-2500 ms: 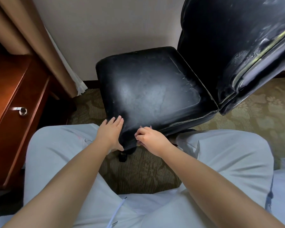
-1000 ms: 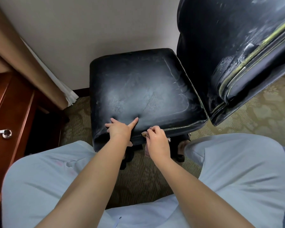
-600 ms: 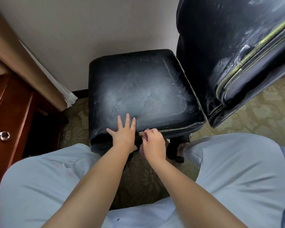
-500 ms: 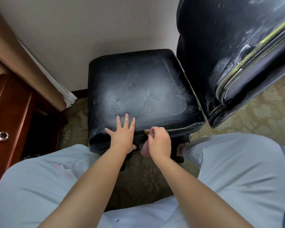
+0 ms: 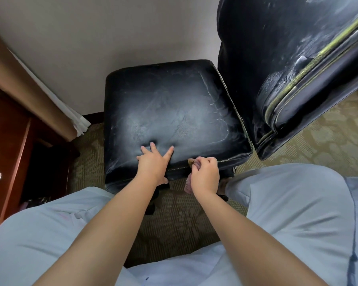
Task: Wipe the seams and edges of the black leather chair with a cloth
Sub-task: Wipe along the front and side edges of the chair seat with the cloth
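The black leather chair [image 5: 170, 112] stands on patterned carpet [image 5: 322, 137] by the wall, its seat's near seam met by a pinkish cloth [image 5: 194, 162] bunched in the curled right hand [image 5: 205, 174], while the left hand [image 5: 153, 164] presses spread, straight fingers into the cushion beside it.

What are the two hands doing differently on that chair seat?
The left hand lies flat with straight, spread fingers pressing the top of the seat; the right hand is curled round a pinkish cloth. The left holds nothing; the right holds the cloth against the stitched front seam. Both are bare and work at the seat's front edge.
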